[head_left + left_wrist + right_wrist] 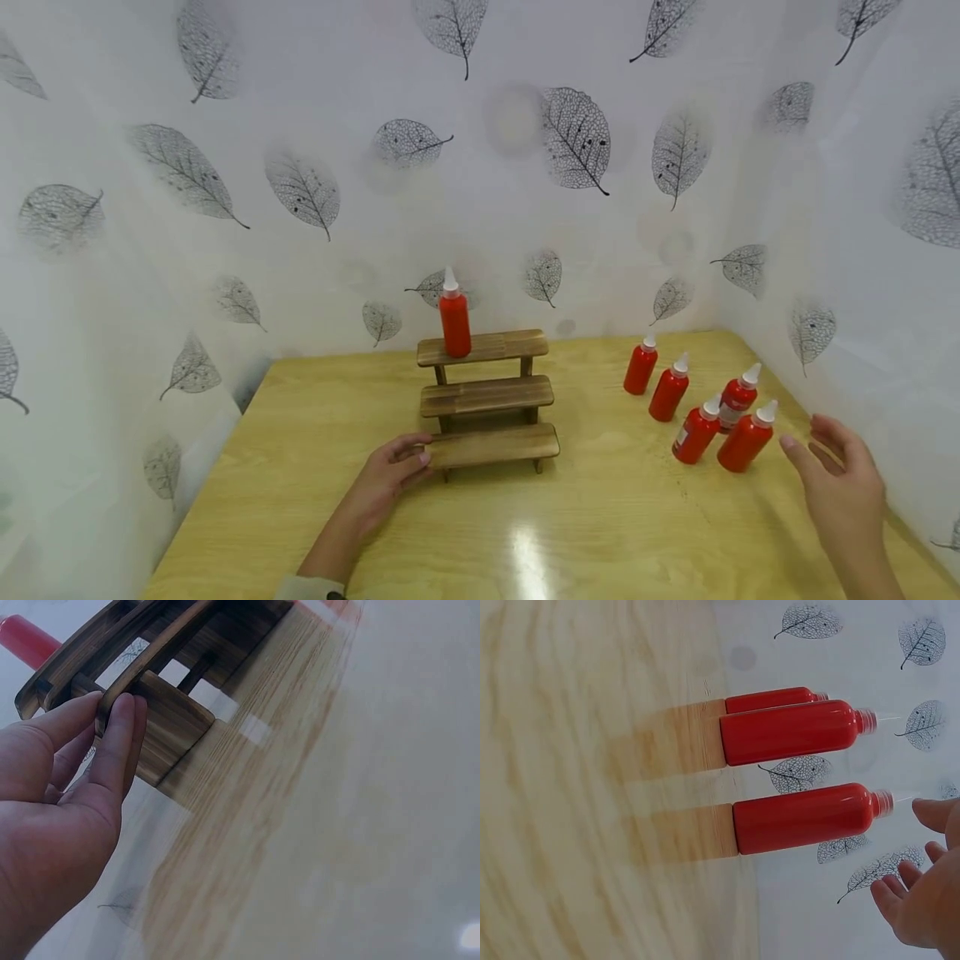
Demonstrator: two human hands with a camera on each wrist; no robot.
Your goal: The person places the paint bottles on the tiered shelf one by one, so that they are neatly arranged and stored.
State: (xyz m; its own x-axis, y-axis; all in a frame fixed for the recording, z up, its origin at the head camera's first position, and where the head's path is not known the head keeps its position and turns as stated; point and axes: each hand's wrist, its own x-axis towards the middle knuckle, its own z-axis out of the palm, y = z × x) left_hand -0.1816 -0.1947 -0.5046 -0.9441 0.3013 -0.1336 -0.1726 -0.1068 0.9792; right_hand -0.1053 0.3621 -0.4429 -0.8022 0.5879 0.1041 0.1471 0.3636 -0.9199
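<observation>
A small three-tier wooden stand (491,447) has one red squeeze bottle (454,323) with a white nozzle upright at the left of its top tier. My left hand (386,475) pinches the left end of the lowest tier between thumb and fingers, as the left wrist view also shows on the stand (176,712). To the right, several more red squeeze bottles (745,442) stand grouped on the table. My right hand (843,479) hovers just right of the nearest bottle, fingers loosely bent and holding nothing. In the right wrist view it is close to a bottle's nozzle end (881,802), apart from it.
The glossy light wood table (600,525) reflects a bright spot near its front. White curtains (480,200) printed with dark leaves enclose its back and both sides, the right one close beside my right hand.
</observation>
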